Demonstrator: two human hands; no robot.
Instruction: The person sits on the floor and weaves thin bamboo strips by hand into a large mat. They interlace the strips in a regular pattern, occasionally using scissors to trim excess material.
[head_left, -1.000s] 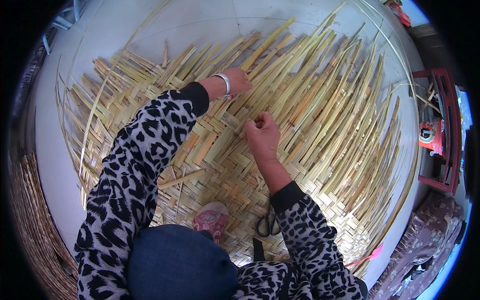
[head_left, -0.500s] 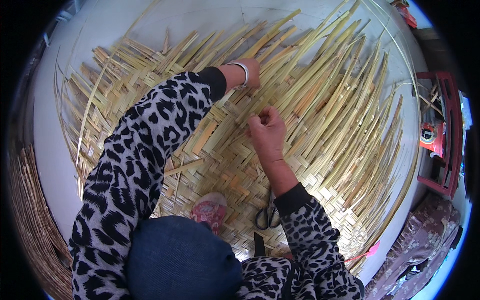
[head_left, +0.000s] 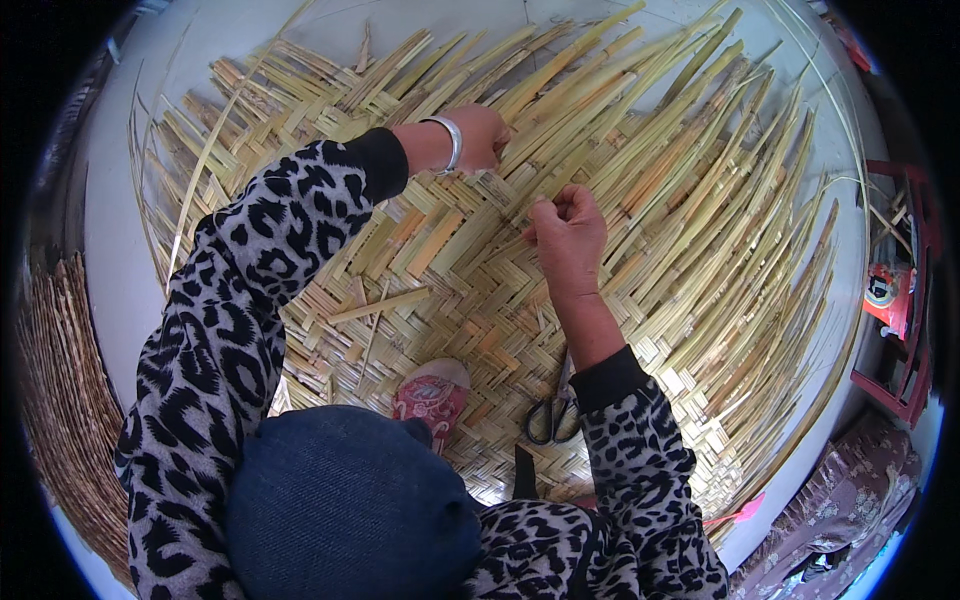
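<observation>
On the floor lies woven mat (head_left: pixel 480 300) with loose strips (head_left: pixel 640 190); left hand (head_left: pixel 484 137) at strips, fingers curled, can't tell if pinching; right hand (head_left: pixel 570 238) over mat, fingers bunched together, pinch unclear.

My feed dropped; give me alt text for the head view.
A person's left hand and right hand work over the loose strips of a large woven mat. Black-handled scissors lie on the mat, right of a pink shoe.
</observation>
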